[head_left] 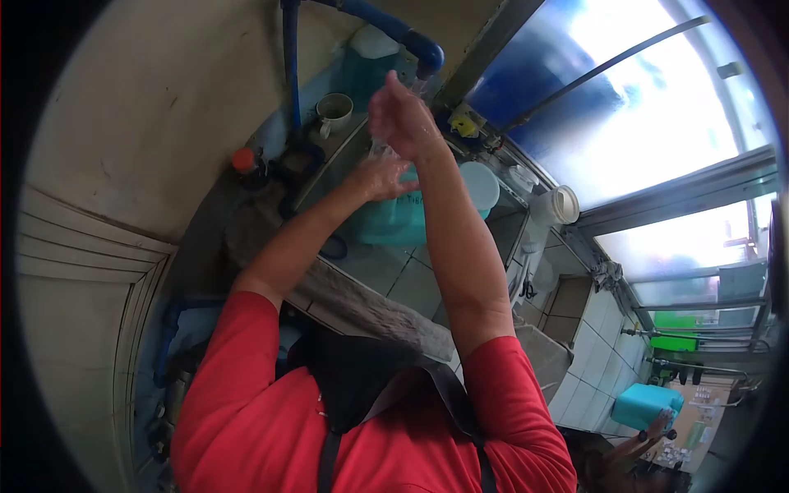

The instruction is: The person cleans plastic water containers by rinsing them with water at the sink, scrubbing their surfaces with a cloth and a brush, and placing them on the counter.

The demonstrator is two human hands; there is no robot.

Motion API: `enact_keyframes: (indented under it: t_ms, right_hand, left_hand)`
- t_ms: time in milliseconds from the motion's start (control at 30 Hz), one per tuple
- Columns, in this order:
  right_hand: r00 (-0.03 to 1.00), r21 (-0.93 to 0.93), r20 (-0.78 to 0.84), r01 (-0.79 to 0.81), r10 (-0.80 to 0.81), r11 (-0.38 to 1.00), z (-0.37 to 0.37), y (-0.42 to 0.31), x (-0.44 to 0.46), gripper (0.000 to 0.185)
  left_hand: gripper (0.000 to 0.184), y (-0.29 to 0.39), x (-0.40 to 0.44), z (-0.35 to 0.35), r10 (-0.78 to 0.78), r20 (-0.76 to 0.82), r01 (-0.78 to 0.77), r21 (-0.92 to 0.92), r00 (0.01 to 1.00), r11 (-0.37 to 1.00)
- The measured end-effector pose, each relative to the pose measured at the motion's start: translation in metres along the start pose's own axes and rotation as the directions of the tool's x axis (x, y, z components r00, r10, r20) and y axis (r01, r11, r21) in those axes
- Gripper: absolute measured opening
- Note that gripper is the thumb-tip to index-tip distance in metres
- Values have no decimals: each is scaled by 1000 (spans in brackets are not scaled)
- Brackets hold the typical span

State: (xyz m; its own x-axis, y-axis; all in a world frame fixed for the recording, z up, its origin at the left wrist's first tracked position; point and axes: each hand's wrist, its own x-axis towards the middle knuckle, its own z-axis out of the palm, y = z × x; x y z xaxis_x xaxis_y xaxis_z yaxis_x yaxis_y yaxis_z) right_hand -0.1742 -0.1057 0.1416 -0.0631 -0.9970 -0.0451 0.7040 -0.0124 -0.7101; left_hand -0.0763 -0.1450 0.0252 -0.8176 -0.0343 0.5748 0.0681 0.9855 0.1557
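Water runs from the end of a blue pipe tap [427,59] onto my wet right hand [403,123], which is raised just below it with nothing in it and its fingers extended. Lower and to the left, my left hand [382,177] is open, its thumb stretched out to the right, and water falls onto it from the right hand. Beneath both hands sits a teal plastic tub [390,220] with dark lettering, partly covered by my arms. A pale round lid or bowl [479,186] lies right of my right forearm.
At the left stand a mug [334,109], an orange-capped bottle [243,160] and a jug of teal liquid [370,66]. A yellow sponge [464,126] and white container [559,205] are by the window. Grey cloth [370,311] covers the front edge. Another person's hand [653,429] shows lower right.
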Motion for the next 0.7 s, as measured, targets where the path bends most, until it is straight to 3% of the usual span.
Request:
enact_keyframes:
  t_ms: [33, 67, 100, 167, 200, 233, 300, 367, 400, 467, 500, 533, 567, 600, 633, 667, 700]
  right_hand:
    - [978, -108, -191, 68, -88, 992, 21, 2, -9, 40]
    - [976, -114, -194, 74, -95, 991, 25, 4, -16, 40]
    - [969, -160, -225, 71, -106, 985, 28, 4, -23, 44]
    - [956, -209, -264, 74, -129, 975, 22, 6, -37, 49]
    - [908, -548, -376, -56, -186, 835, 6, 11, -47, 51]
    - [846, -784, -453, -227, -282, 578, -10, 15, -58, 54]
    - [795, -832, -523, -554, -308, -16, -36, 16, -87, 52]
    - [667, -672, -635, -726, -390, -147, -55, 33, -110, 46]
    - [656, -667, -639, -733, -402, -135, -57, 41, -121, 46]
    - [695, -735, -605, -675, -389, -63, -46, 58, -140, 44]
    - [678, -726, -615, -686, -401, -46, -42, 69, -148, 44]
    - [719, -791, -518, -609, -464, -61, -37, 80, -155, 46]
    - [744, -844, -412, -530, -525, -88, -35, 86, -157, 48]
    - [720, -832, -426, -549, -549, -74, -33, 89, -158, 48]
    - [756, -845, -398, -522, -519, -114, -31, 89, -158, 49]
    - [786, -852, -374, -501, -492, -154, -30, 88, -160, 50]
    - [781, -851, -371, -502, -502, -152, -26, 88, -161, 47]
  left_hand:
    - [66, 6, 1, -5, -124, 145, 136, -76, 982, 988]
    - [68, 14, 2, -13, -228, 298, 276, -129, 927, 953]
    - [68, 22, 6, -19, -215, 295, 264, -134, 931, 955]
    - [68, 45, 12, -35, -390, 433, 398, 78, 813, 914]
    - [68, 55, 10, -35, -377, 434, 386, 71, 818, 920]
    - [67, 63, 7, -34, -411, 470, 435, 62, 781, 898]
    - [67, 69, 10, -38, -430, 512, 474, 51, 743, 879]
    - [61, 62, 22, -54, -299, 893, 734, -49, 336, 677]
    - [61, 52, 22, -51, -289, 895, 721, -51, 340, 691]
    - [54, 20, 18, -42, -365, 659, 457, 36, 658, 889]
    - [48, 3, 23, -42, -350, 580, 374, 83, 735, 924]
    - [44, -8, 29, -44, -317, 497, 290, 134, 808, 948]
    - [44, -7, 41, -61, -279, 525, 289, 64, 804, 955]
    - [49, -4, 54, -76, -233, 550, 284, -8, 802, 959]
    - [49, -12, 53, -69, -191, 552, 246, -26, 812, 969]
    - [54, -27, 46, -55, 16, 447, 10, -55, 894, 998]
    - [61, -39, 43, -45, 239, 326, -231, -64, 915, 971]
